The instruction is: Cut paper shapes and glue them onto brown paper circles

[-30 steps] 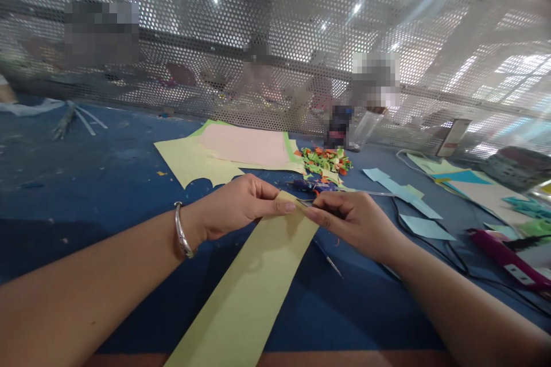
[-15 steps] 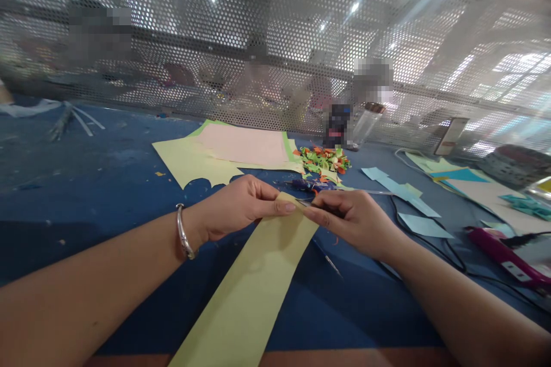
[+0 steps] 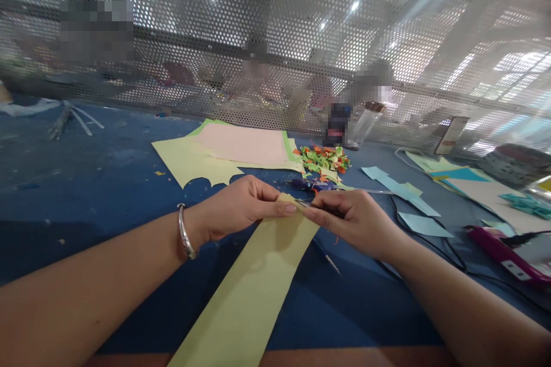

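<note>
Yellow paper strip [image 3: 253, 287] lies in the middle of the frame, slanting from the lower edge up to the two hands at the centre. The left hand [image 3: 245, 203] is closed in a pinch, thumb on top and fingers folded behind, gripping the upper end; probably this keeps the end steady while the long free part hangs loose toward the lower edge. The right hand [image 3: 357, 221] is curled almost fully around a thin metal tool [image 3: 302, 203], its tip at the paper's top edge; the fingers hide too much to tell what tool it is. Both hands likely meet at that end because the tool and the pinched edge need to be close together.

Counted out: one strip, two hands, and one silver bracelet [image 3: 185, 232] on the left wrist. Beyond them, upper centre, one pink sheet [image 3: 249, 143] lies over one yellow sheet with a scalloped edge [image 3: 189, 160], perhaps pushed back to leave working room. One heap of green and orange scraps [image 3: 325, 160] sits right of these, its bits too many to count. One slim pointed tool [image 3: 332, 264] lies just right of the strip. At right are at least two pale blue pieces [image 3: 424, 225] and one magenta power strip [image 3: 508, 258].
</note>
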### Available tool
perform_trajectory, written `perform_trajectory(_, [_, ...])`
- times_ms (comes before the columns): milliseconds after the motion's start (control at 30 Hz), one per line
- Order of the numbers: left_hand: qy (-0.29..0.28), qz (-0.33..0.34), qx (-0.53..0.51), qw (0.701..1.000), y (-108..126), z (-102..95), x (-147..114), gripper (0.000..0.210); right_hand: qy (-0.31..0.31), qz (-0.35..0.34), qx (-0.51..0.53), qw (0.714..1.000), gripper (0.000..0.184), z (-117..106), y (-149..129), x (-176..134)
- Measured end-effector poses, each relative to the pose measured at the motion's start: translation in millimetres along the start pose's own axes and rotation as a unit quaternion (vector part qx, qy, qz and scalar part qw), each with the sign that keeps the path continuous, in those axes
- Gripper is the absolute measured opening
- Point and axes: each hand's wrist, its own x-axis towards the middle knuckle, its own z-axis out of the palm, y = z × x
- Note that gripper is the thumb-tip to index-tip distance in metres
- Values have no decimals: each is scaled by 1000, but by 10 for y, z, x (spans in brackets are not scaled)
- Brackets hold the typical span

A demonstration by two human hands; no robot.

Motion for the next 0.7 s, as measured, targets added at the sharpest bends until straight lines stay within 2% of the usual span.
perform_trajectory(700, [-19,20,15,999,-17,-11,14,20,-14,7,0,1000,44,2,11,11])
